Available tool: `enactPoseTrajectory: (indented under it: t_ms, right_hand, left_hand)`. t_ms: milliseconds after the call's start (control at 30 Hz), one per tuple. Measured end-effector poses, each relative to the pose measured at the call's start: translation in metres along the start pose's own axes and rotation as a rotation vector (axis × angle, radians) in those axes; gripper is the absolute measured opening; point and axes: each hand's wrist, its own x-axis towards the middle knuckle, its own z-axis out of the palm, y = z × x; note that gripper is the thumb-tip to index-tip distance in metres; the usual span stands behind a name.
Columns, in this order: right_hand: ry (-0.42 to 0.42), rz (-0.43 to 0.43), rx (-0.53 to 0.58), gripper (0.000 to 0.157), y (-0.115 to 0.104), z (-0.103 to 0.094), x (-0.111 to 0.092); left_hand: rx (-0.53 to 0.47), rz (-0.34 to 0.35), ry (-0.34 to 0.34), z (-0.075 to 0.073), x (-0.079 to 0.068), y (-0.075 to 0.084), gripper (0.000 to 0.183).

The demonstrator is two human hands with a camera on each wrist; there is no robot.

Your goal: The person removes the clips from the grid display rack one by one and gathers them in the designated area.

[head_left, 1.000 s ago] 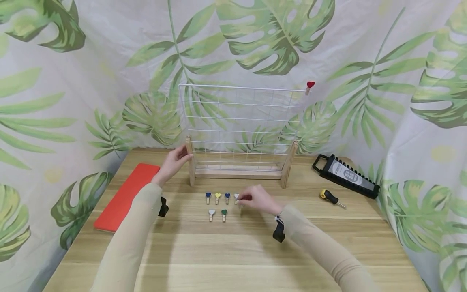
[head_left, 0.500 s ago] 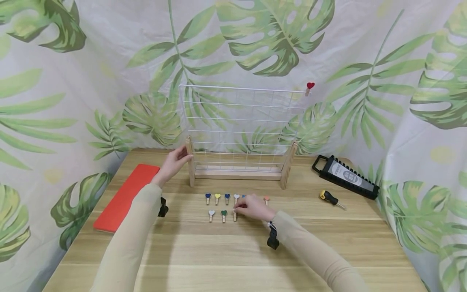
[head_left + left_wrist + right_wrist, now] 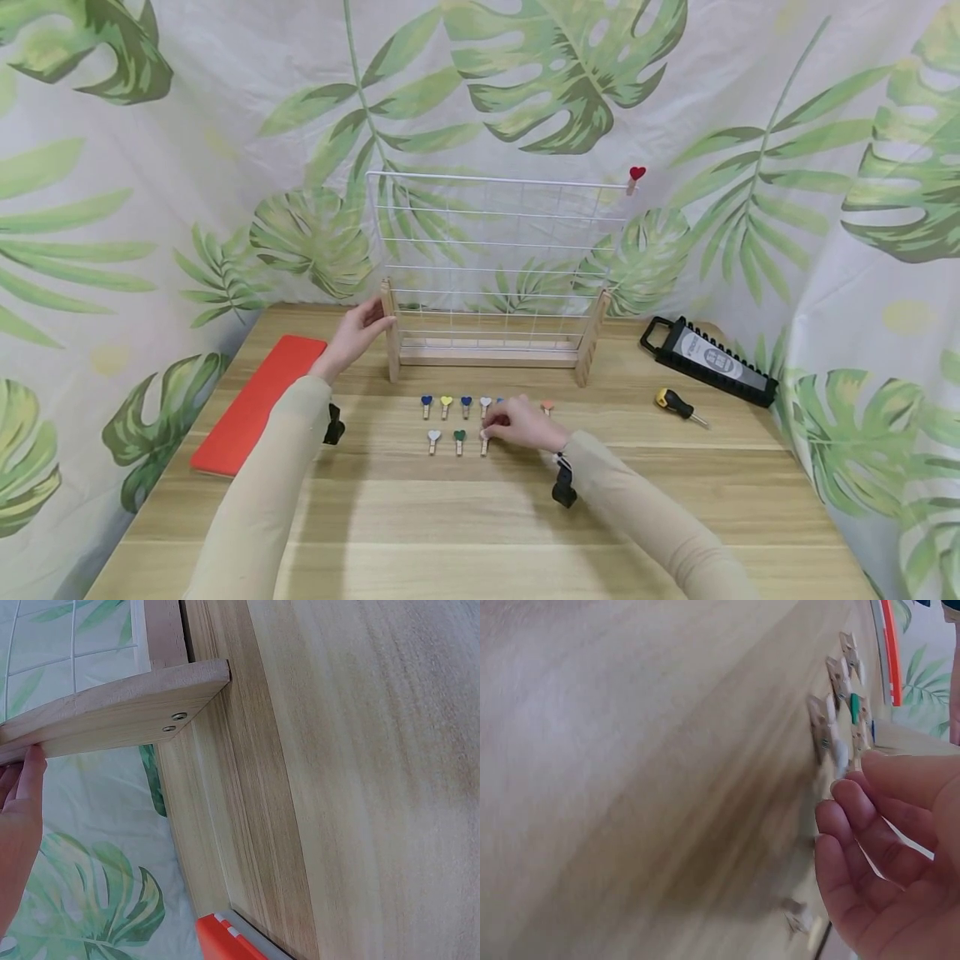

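My left hand (image 3: 358, 335) grips the left wooden leg (image 3: 392, 350) of the white wire grid rack (image 3: 495, 271), thumb on the near side. In the left wrist view, its fingers lie along that leg's edge. My right hand (image 3: 522, 423) pinches the heart end of a small wooden clothespin (image 3: 483, 448), which lies on the table at the right of the front row. In the right wrist view its pale heart (image 3: 841, 757) sits right at my fingertips. Beside it lie a green-heart clothespin (image 3: 460, 442) and a white-heart one (image 3: 432, 442).
Behind lies a row of clothespins, including a yellow-heart one (image 3: 446, 407) and a coral one (image 3: 547, 407), partly covered by my hand. A red-heart clothespin (image 3: 636, 179) sits on the rack's top right corner. Around stand a red board (image 3: 258, 404), screwdriver (image 3: 678, 406) and black tool holder (image 3: 708, 360).
My right hand has moved left and toward me, bringing the clothespin down beside the green one; it barely moves in the last half second. The left hand stays on the rack.
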Motion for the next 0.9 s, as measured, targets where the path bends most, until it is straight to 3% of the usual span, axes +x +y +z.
enactPoseTrajectory:
  t_ms: [167,400,700,900]
  right_hand:
    - [0.080,-0.064,-0.017,0.014,-0.003,-0.029,-0.004]
    - [0.264,-0.078,-0.092,0.017,-0.021,-0.117,-0.011]
    - [0.657,-0.167,-0.151,0.019,-0.048,-0.239,-0.031]
    - [0.926,-0.183,-0.201,0.020,-0.057,-0.298,-0.040]
  left_hand:
    - [-0.009,-0.002,0.001,-0.002,0.009,-0.017,0.065]
    - [0.028,0.018,0.029,-0.002,0.018,-0.039,0.070]
    - [0.036,0.015,0.029,-0.001,0.017,-0.041,0.069]
    - [0.008,-0.001,0.016,-0.002,0.018,-0.040,0.069]
